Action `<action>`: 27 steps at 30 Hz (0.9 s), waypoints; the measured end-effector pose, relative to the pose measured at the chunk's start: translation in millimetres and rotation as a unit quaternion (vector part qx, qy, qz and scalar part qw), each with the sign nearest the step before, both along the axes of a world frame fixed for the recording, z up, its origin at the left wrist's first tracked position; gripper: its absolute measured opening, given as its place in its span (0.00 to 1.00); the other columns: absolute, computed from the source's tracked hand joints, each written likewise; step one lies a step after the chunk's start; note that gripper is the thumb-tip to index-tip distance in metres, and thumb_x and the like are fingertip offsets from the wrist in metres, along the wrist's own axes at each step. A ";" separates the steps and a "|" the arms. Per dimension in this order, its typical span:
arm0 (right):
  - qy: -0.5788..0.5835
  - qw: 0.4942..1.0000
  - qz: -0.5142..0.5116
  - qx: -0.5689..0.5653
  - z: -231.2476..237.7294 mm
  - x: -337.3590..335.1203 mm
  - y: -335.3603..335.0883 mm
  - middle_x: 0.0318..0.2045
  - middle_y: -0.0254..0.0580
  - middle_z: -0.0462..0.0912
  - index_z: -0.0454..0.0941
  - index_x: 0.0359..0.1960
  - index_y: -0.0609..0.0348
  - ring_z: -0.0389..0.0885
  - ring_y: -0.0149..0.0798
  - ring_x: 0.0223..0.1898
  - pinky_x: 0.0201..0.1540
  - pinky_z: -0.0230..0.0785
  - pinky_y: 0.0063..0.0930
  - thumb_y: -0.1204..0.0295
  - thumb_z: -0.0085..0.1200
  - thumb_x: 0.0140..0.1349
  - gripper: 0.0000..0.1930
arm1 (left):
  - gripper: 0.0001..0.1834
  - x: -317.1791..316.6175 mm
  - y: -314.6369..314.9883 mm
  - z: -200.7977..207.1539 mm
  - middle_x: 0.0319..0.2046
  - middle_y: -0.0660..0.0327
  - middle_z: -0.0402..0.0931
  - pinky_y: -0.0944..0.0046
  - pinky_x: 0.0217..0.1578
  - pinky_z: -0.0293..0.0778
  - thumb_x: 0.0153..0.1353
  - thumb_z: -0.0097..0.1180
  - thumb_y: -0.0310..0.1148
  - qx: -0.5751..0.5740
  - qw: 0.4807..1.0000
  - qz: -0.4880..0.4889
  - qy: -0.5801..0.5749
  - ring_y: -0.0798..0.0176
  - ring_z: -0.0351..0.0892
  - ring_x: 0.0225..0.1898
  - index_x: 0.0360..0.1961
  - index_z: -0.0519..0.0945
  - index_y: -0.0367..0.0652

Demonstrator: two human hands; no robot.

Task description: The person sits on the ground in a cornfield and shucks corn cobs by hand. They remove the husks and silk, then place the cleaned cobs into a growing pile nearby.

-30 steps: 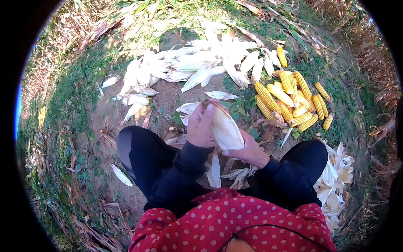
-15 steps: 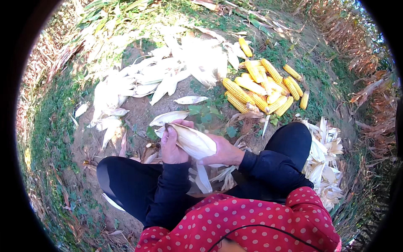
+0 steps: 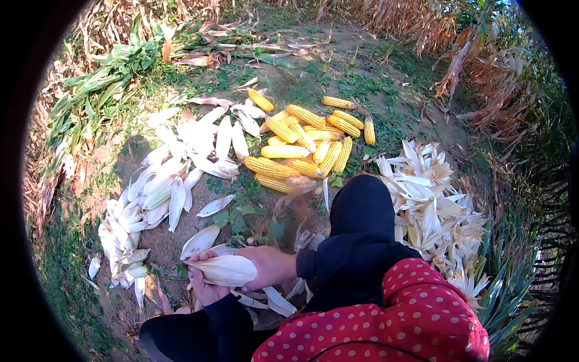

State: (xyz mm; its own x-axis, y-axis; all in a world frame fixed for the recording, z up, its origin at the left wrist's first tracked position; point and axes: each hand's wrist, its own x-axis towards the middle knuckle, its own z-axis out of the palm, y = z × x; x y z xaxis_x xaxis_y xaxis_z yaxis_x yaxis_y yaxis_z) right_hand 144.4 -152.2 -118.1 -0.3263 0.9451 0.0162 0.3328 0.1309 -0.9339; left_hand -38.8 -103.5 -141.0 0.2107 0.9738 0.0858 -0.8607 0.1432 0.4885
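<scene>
Between my two hands lies an ear of corn in its pale dry husk. My left hand is closed round its narrow end, with the thumb along the husk. My right hand wraps the other end, and its fingertips are hidden behind the ear. Just beyond my left hand is another pale husked ear. A long loose husk strip hangs below my right hand. No bare kernels show on the ear that I hold.
Ahead, bare yellow corn ears lie heaped on the ground. Unhusked ears spread to the left. A pile of stripped husks sits right of my bent knee. Dry stalks stand at the far right.
The view has swung to the right, so the corn heaps and my hands sit further left in it, and more of the husk pile shows. Both hands still hold the ear.
</scene>
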 end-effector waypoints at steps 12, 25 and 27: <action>-0.007 0.994 -0.007 0.106 10.7 13.1 -3.8 0.32 0.48 0.77 0.69 0.41 0.58 0.79 0.53 0.36 0.37 0.73 0.40 0.60 0.65 0.41 0.27 | 0.11 3.4 -1.9 -2.5 0.32 0.63 0.74 0.58 0.55 0.66 0.59 0.56 0.35 0.020 0.998 -0.045 0.025 0.60 0.74 0.43 0.40 0.74 0.43; 0.028 0.987 0.068 0.144 18.2 1.0 -8.2 0.38 0.48 0.74 0.63 0.46 0.63 0.76 0.49 0.41 0.39 0.71 0.37 0.61 0.67 0.41 0.34 | 0.09 -9.1 16.1 -45.8 0.21 0.71 0.66 0.67 0.38 0.70 0.67 0.45 0.36 -0.249 0.955 0.026 0.160 0.71 0.68 0.25 0.30 0.70 0.47; 0.085 0.996 -0.006 -0.008 7.4 -4.4 -5.7 0.41 0.48 0.75 0.61 0.50 0.64 0.76 0.46 0.44 0.44 0.70 0.33 0.59 0.68 0.42 0.37 | 0.09 -11.0 19.5 -51.6 0.21 0.71 0.65 0.68 0.37 0.70 0.67 0.44 0.36 -0.265 0.948 0.024 0.173 0.72 0.67 0.24 0.29 0.69 0.47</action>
